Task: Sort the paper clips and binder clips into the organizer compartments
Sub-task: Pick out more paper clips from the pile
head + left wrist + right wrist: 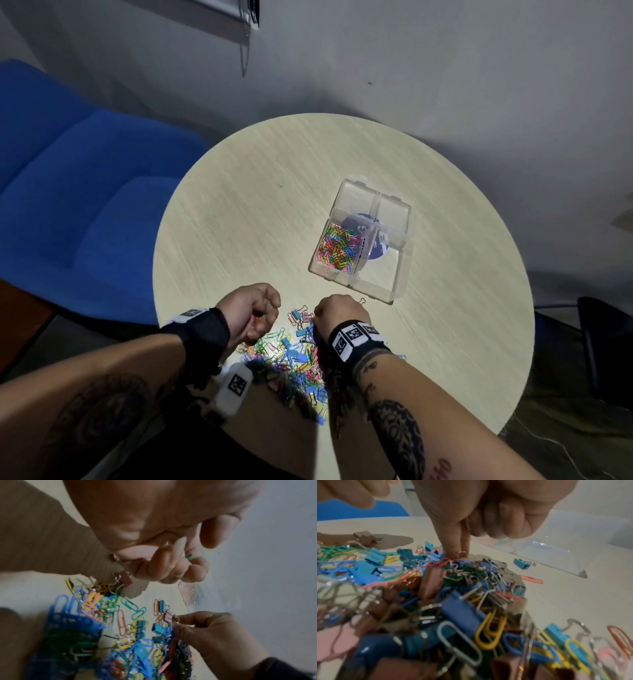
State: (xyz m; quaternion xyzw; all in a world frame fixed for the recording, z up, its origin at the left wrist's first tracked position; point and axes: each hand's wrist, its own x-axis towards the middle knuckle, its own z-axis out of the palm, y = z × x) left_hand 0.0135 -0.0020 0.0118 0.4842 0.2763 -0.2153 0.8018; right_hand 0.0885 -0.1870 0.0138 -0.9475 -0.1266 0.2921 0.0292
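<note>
A round pale wood-grain table (239,205) is set against a grey wall (445,68), beside a blue upholstered chair (85,178). A clear plastic organizer (394,274) (one compartment filled with coloured paper clips (337,247)) stands beyond the mixed clip pile (291,359). A green paper clip (189,556) is pinched by the curled left hand (251,313); a wire loop in the pile is pinched by the right hand (339,313).

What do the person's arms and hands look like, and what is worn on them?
Both forearms are bare and tattooed, no sleeves. The left hand has a wide black wrist strap with a white tag-marked block on top and a white camera unit bearing a black square marker below. The right hand has a black wristband carrying white blocks with black square markers. No gloves or rings are visible.
</note>
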